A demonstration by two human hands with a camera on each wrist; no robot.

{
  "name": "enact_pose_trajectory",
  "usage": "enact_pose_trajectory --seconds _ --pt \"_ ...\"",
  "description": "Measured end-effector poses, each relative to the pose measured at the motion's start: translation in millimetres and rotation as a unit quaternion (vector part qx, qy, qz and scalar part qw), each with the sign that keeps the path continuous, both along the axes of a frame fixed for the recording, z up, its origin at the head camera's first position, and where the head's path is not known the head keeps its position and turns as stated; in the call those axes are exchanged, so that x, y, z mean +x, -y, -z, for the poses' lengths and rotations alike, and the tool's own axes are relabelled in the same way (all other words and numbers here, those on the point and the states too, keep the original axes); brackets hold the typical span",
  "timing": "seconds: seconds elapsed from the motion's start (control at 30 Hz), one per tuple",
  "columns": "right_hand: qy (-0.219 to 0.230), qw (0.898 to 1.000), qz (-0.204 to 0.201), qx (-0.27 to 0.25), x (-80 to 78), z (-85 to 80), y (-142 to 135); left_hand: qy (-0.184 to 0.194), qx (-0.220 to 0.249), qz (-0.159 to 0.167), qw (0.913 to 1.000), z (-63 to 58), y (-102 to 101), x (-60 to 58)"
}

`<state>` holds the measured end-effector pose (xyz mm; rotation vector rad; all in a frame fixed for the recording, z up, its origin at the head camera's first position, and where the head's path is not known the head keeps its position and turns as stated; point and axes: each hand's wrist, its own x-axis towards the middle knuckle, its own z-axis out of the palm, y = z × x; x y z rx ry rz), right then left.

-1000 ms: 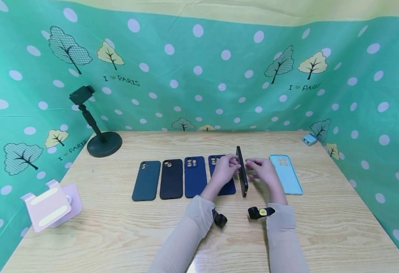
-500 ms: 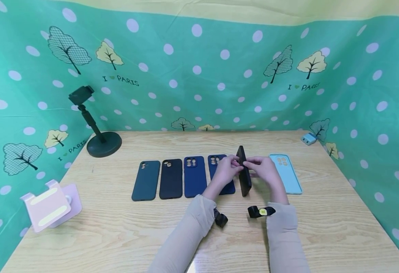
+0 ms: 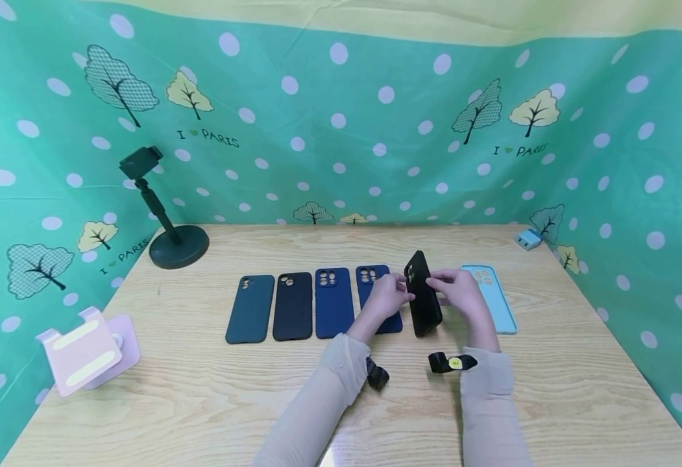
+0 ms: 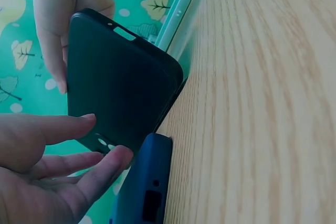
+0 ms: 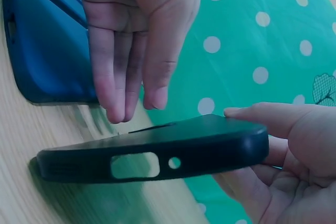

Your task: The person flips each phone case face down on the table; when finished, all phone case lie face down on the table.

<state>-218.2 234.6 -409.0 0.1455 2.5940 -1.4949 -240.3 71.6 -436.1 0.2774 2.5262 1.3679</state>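
A black phone case (image 3: 425, 298) stands tilted at the right of a row of cases, its back turned toward the left. My right hand (image 3: 462, 293) pinches its right edge, thumb on the back in the right wrist view, where the lower end with its port cutout (image 5: 135, 165) faces the camera. My left hand (image 3: 389, 298) is beside the case's camera-hole end, fingers extended and loose; in the right wrist view its fingertips (image 5: 118, 114) show apart from the case. Partly behind the left hand lies a dark blue phone case (image 3: 389, 319). A light blue case (image 3: 497, 308) lies behind the right hand.
Left of the hands lie another blue case (image 3: 335, 305), a black case (image 3: 292, 308) and a teal case (image 3: 250, 311) on the wooden table (image 3: 200, 402). A black stand (image 3: 178, 248), a pink phone holder (image 3: 86, 357) and a blue charger plug (image 3: 529, 239) stand farther out.
The black case has turned from edge-on to showing its back and shifted slightly right. The right hand has closed on its edge; the left fingers have loosened from it.
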Motion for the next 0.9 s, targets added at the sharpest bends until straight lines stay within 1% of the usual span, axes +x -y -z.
enact_pose_trajectory --seconds 0.13,0.33,0.57,0.63,0.73,0.8,0.9 --pt "0.007 1.000 0.004 -0.009 0.5 1.3 -3.7 0.007 -0.016 0.007 0.9998 -0.3 -1.2 1.3" --pt "0.021 0.999 0.015 -0.038 0.5 5.2 -8.6 -0.002 -0.041 0.014 0.9990 -0.7 -3.3 3.2" --pt "0.035 0.996 0.029 -0.070 -0.7 13.2 -14.1 -0.002 -0.042 0.011 0.9991 -2.6 -3.8 4.6" --pt "0.034 0.998 0.033 -0.052 -2.0 16.8 -16.0 0.001 -0.042 0.009 0.9991 -3.5 -3.9 4.4" --pt "0.025 0.999 0.040 0.006 -3.3 22.5 -18.1 0.008 -0.044 0.005 0.9990 -4.6 -4.4 4.3" --pt "0.018 0.997 0.048 0.060 -3.9 26.0 -18.2 0.014 -0.045 0.003 0.9989 -5.4 -4.7 4.7" --pt "0.020 0.993 0.060 0.098 -4.7 30.5 -16.9 0.017 -0.050 0.002 0.9986 -5.3 -5.3 4.9"
